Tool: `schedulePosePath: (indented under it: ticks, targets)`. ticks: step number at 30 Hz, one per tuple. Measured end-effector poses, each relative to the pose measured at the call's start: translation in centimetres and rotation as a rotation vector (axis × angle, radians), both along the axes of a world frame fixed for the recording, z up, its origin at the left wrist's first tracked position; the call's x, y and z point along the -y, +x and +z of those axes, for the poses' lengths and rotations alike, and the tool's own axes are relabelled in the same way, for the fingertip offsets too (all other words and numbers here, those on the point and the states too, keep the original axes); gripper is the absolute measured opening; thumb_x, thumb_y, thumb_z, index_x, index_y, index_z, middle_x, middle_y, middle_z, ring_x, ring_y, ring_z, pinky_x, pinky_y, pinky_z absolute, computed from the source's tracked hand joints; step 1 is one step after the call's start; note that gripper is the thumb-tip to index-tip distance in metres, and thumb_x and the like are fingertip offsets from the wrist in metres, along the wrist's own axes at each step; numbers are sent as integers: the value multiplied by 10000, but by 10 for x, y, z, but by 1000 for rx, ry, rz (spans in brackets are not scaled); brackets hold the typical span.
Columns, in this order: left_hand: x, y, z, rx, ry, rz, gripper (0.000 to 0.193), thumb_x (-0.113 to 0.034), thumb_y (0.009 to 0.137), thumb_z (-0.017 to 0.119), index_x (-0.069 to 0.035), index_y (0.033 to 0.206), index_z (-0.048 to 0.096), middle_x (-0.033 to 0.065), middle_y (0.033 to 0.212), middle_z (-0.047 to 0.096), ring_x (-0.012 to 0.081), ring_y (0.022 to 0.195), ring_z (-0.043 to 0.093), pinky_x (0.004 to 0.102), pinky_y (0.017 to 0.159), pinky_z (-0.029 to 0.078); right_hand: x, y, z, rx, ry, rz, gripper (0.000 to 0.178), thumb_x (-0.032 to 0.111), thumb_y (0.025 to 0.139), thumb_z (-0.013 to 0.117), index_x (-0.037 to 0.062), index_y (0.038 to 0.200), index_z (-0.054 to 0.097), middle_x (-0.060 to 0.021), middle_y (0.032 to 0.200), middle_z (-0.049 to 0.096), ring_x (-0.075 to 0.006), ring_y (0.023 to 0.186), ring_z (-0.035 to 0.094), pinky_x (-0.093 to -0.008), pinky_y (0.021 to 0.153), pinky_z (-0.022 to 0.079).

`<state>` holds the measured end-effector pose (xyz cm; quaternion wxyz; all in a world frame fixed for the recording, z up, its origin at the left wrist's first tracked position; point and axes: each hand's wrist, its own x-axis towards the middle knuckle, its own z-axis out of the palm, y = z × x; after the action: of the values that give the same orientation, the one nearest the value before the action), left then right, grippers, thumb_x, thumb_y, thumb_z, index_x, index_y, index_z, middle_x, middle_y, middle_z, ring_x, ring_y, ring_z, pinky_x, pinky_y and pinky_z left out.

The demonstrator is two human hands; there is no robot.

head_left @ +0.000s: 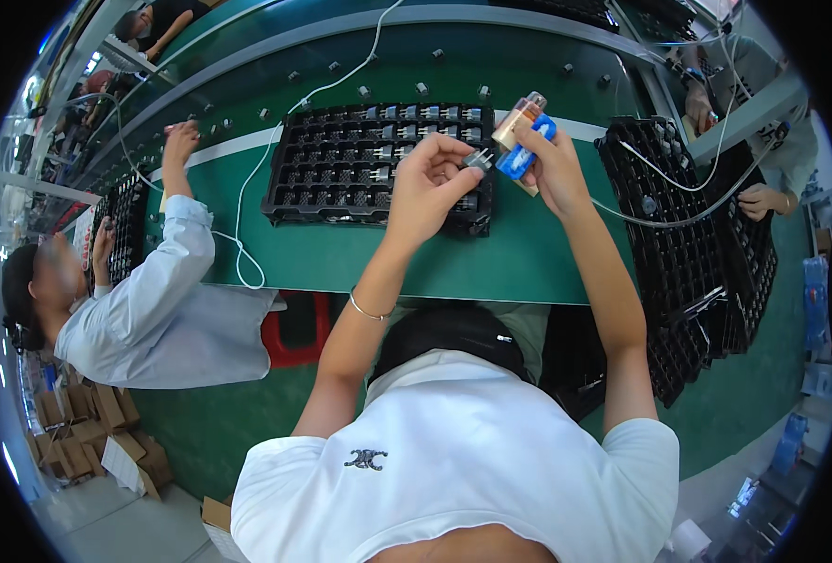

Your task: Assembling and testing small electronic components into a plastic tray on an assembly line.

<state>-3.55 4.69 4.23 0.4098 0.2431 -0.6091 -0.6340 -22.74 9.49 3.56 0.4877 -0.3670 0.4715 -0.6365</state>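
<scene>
Over the right part of a black compartment tray (pixel 336 218), my left hand (pixel 427 188) pinches a small grey plug with metal pins (pixel 479 160) between thumb and fingertips. Just to its right, my right hand (pixel 555 174) is closed round a blue and copper-coloured block with a clear end (pixel 521 127); its kind does not show. The plug's pins point toward this block, with hardly any gap between them. Rows of similar small parts fill many of the tray's compartments, some with metal pins showing. The tray lies on a green work surface (pixel 341 263).
White cable (pixel 275 141) runs across the surface left of the tray. Small parts (pixel 422 89) stand along the green belt beyond. Stacked black trays (pixel 660 235) lie at the right, crossed by a pale cable. Co-workers sit at left (pixel 153 319) and stand at far right (pixel 772 141).
</scene>
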Motion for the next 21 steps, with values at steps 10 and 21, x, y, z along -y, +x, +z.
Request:
schedulePosePath:
  ticks: [10,21]
  targets:
    - [-19,-6,-10,-43,-11,-37,220,6,785,754,16,947,604,6,803,608,13,644,497,168,590,421,-34,14,-2,38,55,-20,323,279,903,656,1,1058,601,-36,812,639,-49,544,566,-181,411,417]
    - [-11,4,-24,98,76,-209,293,-41,775,794,-46,923,542,-27,798,586,30,667,519,165,620,436,-44,8,-24,286,151,191,381,263,917,641,25,1194,534,-52,961,659,-70,601,608,-191,441,462]
